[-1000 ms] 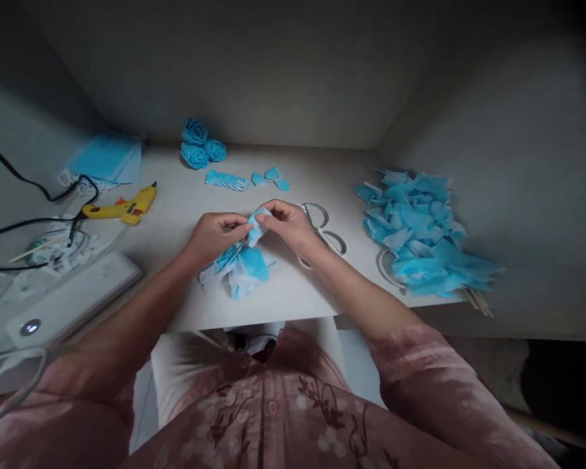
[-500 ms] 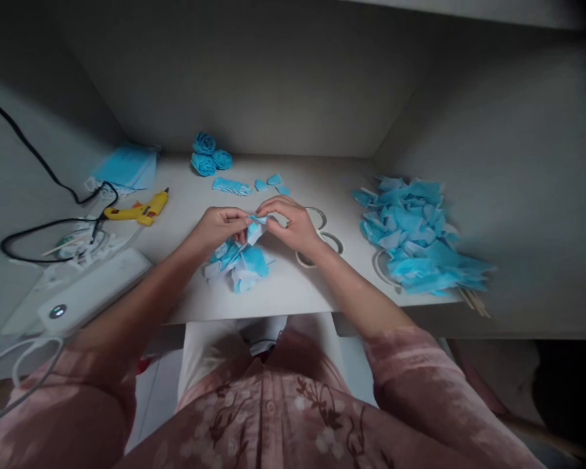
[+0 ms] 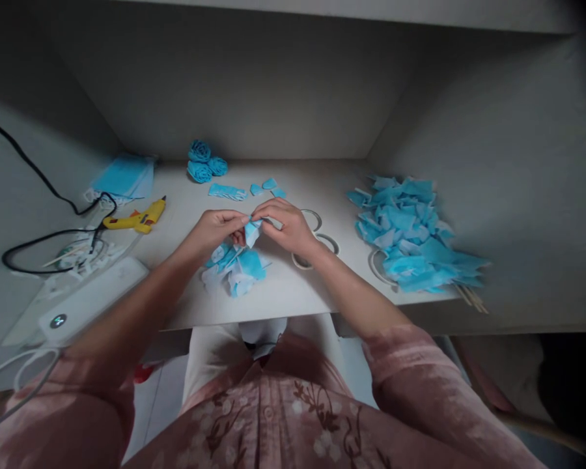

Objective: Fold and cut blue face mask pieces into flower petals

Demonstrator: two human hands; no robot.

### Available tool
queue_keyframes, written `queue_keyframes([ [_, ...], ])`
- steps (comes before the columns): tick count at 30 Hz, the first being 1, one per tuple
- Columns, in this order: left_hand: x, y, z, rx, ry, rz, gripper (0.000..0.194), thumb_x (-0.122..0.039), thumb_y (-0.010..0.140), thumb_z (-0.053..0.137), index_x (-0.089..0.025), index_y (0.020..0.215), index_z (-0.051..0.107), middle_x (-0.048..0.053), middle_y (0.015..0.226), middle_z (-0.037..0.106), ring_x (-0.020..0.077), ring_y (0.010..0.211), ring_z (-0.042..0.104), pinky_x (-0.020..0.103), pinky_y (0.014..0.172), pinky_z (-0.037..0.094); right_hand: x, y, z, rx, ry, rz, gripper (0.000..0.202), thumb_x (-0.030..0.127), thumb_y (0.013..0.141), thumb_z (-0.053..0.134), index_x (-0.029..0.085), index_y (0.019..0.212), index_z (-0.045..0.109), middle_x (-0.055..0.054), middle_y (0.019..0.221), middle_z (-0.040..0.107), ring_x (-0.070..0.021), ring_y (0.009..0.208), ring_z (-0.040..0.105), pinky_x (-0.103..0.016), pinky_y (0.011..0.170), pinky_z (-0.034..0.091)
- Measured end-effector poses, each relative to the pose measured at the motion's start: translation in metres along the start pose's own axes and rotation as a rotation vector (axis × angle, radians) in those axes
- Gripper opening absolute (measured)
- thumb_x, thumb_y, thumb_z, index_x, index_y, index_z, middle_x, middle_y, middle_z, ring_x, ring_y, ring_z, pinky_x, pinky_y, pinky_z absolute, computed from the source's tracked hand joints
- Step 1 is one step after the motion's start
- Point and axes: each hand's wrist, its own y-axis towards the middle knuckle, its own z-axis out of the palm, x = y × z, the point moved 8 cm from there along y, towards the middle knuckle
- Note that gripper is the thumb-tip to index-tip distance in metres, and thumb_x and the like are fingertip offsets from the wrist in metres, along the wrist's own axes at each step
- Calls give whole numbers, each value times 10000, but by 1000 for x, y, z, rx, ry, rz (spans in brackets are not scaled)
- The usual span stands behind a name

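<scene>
A small blue and white piece of fabric (image 3: 252, 233) is pinched between my two hands above the table. My left hand (image 3: 221, 228) grips its left side, and my right hand (image 3: 284, 225) holds its upper right edge with thumb and fingers. Just below them lie crumpled blue and white pieces (image 3: 247, 268). Beyond my hands are a folded blue strip (image 3: 227, 191) and some small blue cut pieces (image 3: 269, 184). Three rolled blue rosettes (image 3: 200, 172) sit together farther back.
A yellow glue gun (image 3: 144, 218), stacked blue masks (image 3: 124, 176), black cable and white power bank (image 3: 95, 298) lie left. Pale rings (image 3: 329, 244) rest beside my right wrist. A large blue fabric pile (image 3: 403, 228) with wooden sticks (image 3: 471, 298) is at right.
My fingers have come slightly closer together on the piece, which now hangs more compactly between them. The whole view has shifted a little.
</scene>
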Motion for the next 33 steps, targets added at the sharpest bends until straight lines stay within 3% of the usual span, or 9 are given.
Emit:
queue_keyframes([
  [3,-5,4,-4,-57,18,35,217,-362,652,769,-156,648,699,-20,473,604,88,448,524,191,493,423,-9,0,-1,46,204,172,250,281,912,558,228,1093,723,-66,1156,775,-215,1124,692,-405,1020,519],
  [5,-11,6,-7,-104,55,85,177,-328,671,737,-159,633,698,-28,480,595,83,465,511,189,501,414,-19,-2,0,77,426,357,380,398,934,555,246,1262,671,-64,1237,755,-213,1184,681,-382,1002,534],
  [7,-16,7,-7,-125,103,135,157,-303,698,711,-159,634,706,-27,497,601,84,487,516,191,517,417,-27,-6,2,75,569,542,465,537,956,521,264,1308,653,-59,1249,745,-208,1193,673,-345,948,550],
  [11,-22,6,-3,-139,163,200,153,-293,730,702,-161,652,711,-18,537,628,88,521,547,194,545,433,-36,-12,7,43,560,743,517,722,854,607,218,870,718,-49,975,735,-182,941,672,-297,813,537],
  [14,-19,5,-2,-141,182,209,163,-309,741,714,-159,680,729,-14,551,642,91,531,555,194,541,425,-37,-13,12,30,590,787,540,728,734,732,204,667,618,3,715,608,-134,735,579,-280,742,500],
  [17,-11,5,-3,-150,188,192,166,-311,745,718,-152,719,758,-18,533,631,89,520,537,193,521,399,-38,-14,16,25,636,805,518,686,655,804,200,663,625,28,680,576,-112,690,529,-270,721,484],
  [22,0,3,-3,-122,120,147,183,-318,763,699,-149,721,755,-8,539,633,103,538,559,209,566,454,-41,-15,15,14,603,788,449,620,693,799,191,706,669,31,693,603,-106,692,524,-268,725,457],
  [33,-1,-2,-1,-117,88,100,162,-296,764,707,-142,772,757,-3,561,633,116,551,576,233,590,478,-42,-16,16,32,482,744,424,600,744,779,189,732,678,15,708,630,-117,691,527,-273,700,436],
])
